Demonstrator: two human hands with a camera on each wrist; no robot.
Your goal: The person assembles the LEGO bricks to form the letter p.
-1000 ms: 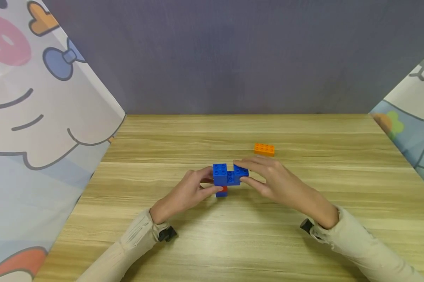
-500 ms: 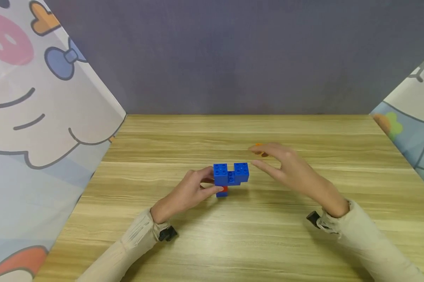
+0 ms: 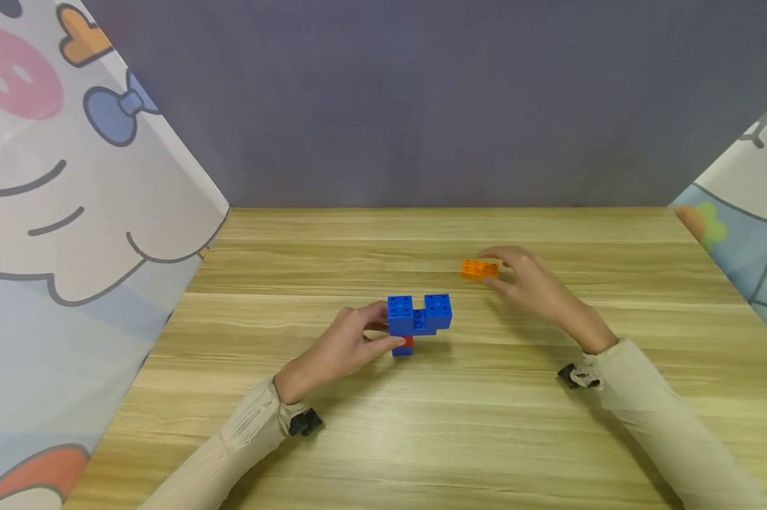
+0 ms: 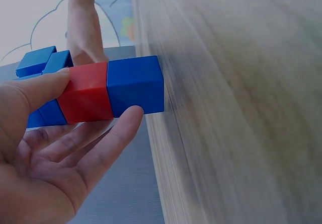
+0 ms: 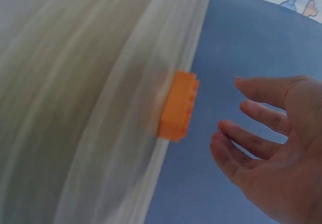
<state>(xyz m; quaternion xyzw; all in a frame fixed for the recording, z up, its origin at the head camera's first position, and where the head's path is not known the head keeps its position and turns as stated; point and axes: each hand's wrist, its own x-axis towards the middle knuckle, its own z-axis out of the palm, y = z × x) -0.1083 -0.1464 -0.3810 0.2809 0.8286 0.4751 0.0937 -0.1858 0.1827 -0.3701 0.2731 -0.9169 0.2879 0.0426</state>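
Note:
A stack of toy building bricks stands at mid-table in the head view. In the left wrist view its lowest brick is blue, a red brick sits above that, and more blue bricks form a two-pronged top. My left hand holds the stack from the left, thumb at the red brick and fingers round the far side. An orange eight-stud brick lies farther back on the table. Over its right end hovers my right hand, thumb and fingers spread apart; the right wrist view shows nothing between them.
The wood-grain table ends at a dark grey panel behind. Cartoon-printed panels flank the left and right sides. Small black devices are strapped at both sleeve cuffs.
My right hand has let go of the upper right blue brick and moved back and right to the orange brick. That blue brick stays on the stack. My left hand keeps its hold.

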